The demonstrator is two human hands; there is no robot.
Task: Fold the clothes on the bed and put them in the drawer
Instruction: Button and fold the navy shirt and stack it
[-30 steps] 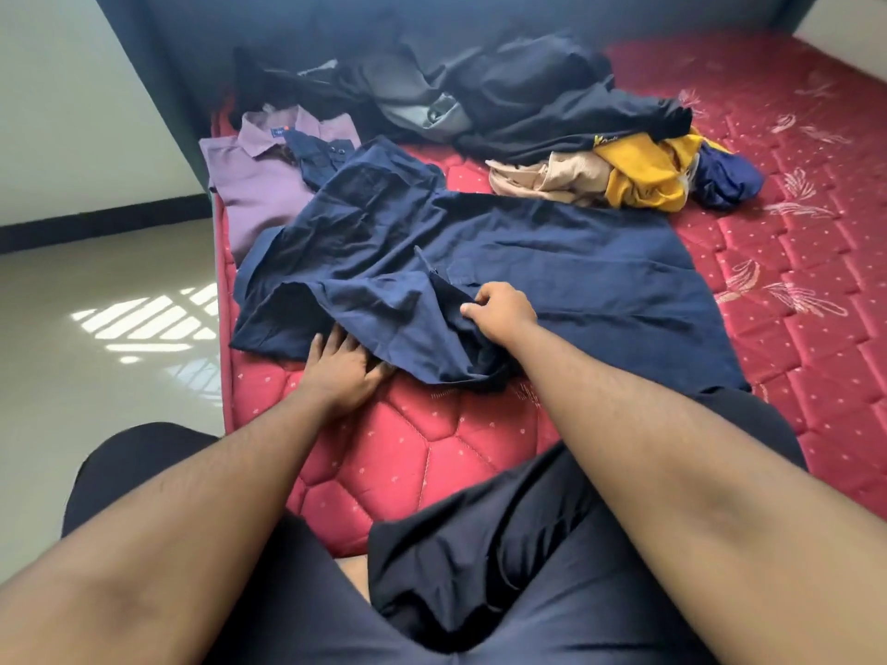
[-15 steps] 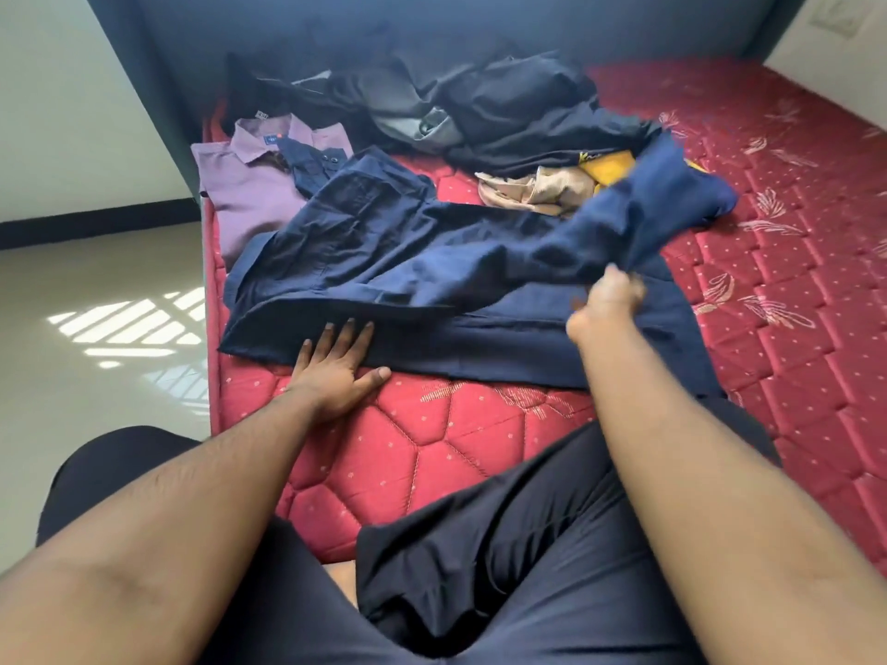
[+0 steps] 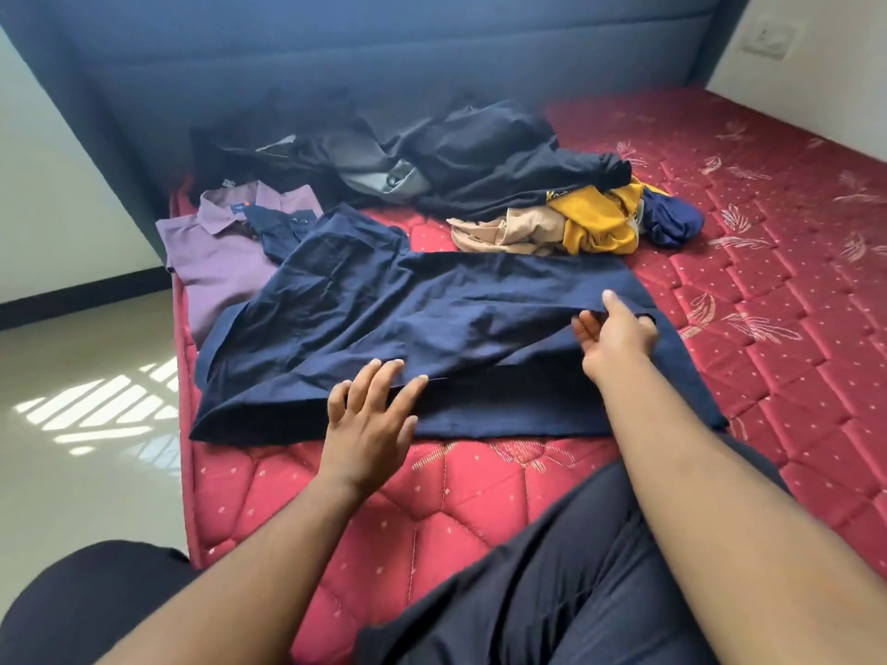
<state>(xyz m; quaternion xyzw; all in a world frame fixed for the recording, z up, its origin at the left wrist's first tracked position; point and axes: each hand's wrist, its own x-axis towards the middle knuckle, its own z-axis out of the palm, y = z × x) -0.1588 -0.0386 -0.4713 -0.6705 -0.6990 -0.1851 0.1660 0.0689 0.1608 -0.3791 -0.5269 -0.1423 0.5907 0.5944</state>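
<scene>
Head view of a red quilted mattress (image 3: pixel 792 242) whose left edge runs along a pale tiled floor (image 3: pixel 86 472) and whose far end meets a blue padded headboard (image 3: pixel 384 55). A white wall with a switch plate (image 3: pixel 768 38) bounds the far right. Bare mattress lies open to the right of the clothes and in a strip between the navy shirt (image 3: pixel 384 319) and the person's dark-clad legs (image 3: pixel 552 592).

The navy shirt lies spread on the near-left part of the mattress, long axis running left to right, with its collar (image 3: pixel 283 223) toward the far left, overlapping a purple collared shirt (image 3: pixel 216 252) that reaches the mattress's left edge. The navy fabric is plain and creased; one layer is folded over across the middle, leaving a lower band exposed along the near hem.

The right hand (image 3: pixel 619 333) pinches the folded edge near the shirt's right end, thumb above and fingers beneath. The left hand (image 3: pixel 374 415) has its fingers spread and straight, fingertips on the folded edge at mid-length, gripping nothing.

Beyond the shirt lies an unfolded heap: dark garments (image 3: pixel 480 156), a beige piece (image 3: pixel 509 230), a yellow piece (image 3: pixel 600 223) and a blue piece (image 3: pixel 672 218).
</scene>
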